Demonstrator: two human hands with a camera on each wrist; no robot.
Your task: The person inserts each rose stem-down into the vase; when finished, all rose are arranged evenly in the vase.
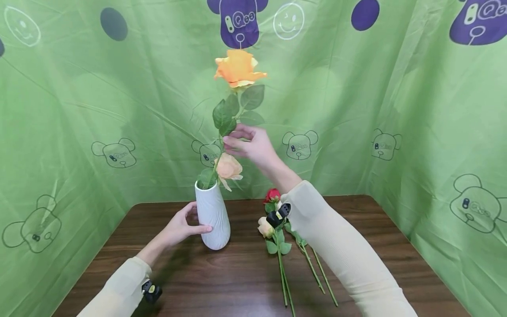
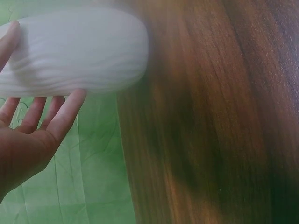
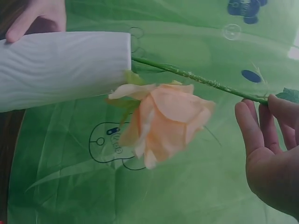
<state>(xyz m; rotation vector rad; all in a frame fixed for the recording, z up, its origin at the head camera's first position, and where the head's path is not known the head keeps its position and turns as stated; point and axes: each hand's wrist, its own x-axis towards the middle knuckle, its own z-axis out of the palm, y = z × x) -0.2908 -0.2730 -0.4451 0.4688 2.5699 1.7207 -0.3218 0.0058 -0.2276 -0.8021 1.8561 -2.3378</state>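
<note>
A white ribbed vase (image 1: 213, 215) stands on the wooden table, leaning slightly in the head view. My left hand (image 1: 180, 226) grips its side, thumb in front and fingers behind; the left wrist view shows fingertips against the vase (image 2: 88, 51). Above it, my right hand (image 1: 253, 145) pinches the stem of a tall orange rose (image 1: 237, 68) just under its leaves. That green stem (image 3: 201, 80) runs down into the vase's mouth, its lower end hidden. A peach rose (image 1: 229, 166) hangs over the rim, its stem out of sight.
Right of the vase, a red rose (image 1: 272, 195) and a pale peach rose (image 1: 266, 227) lie on the table (image 1: 237, 281) with several green stems, partly under my right forearm. A green printed curtain (image 1: 158, 88) surrounds the table's back and sides.
</note>
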